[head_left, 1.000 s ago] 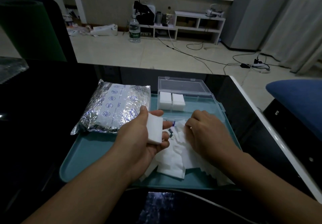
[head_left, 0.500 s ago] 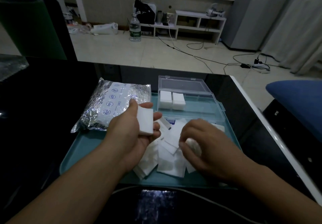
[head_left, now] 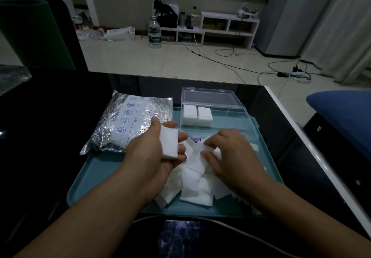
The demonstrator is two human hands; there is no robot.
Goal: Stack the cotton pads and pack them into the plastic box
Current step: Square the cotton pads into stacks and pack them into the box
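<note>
Loose white square cotton pads [head_left: 197, 179] heaped on teal plastic tray [head_left: 96, 169], two neat white stacks [head_left: 197, 115] inside open clear plastic box [head_left: 230, 121], left hand [head_left: 154, 155] fingers gripping small pad stack [head_left: 169, 145], right hand [head_left: 230, 157] fingers pinching one pad, silver foil bag [head_left: 128, 123] beside box.

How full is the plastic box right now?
Partly full: the open plastic box holds two stacks of cotton pads at its left end; the rest looks empty.

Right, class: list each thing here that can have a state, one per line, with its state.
plastic box: lid open, two pad stacks inside at its left end
left hand: grips a stack of pads
right hand: fingers pinch a loose pad
loose pads: scattered on the tray
foil pouch: lying flat
</note>
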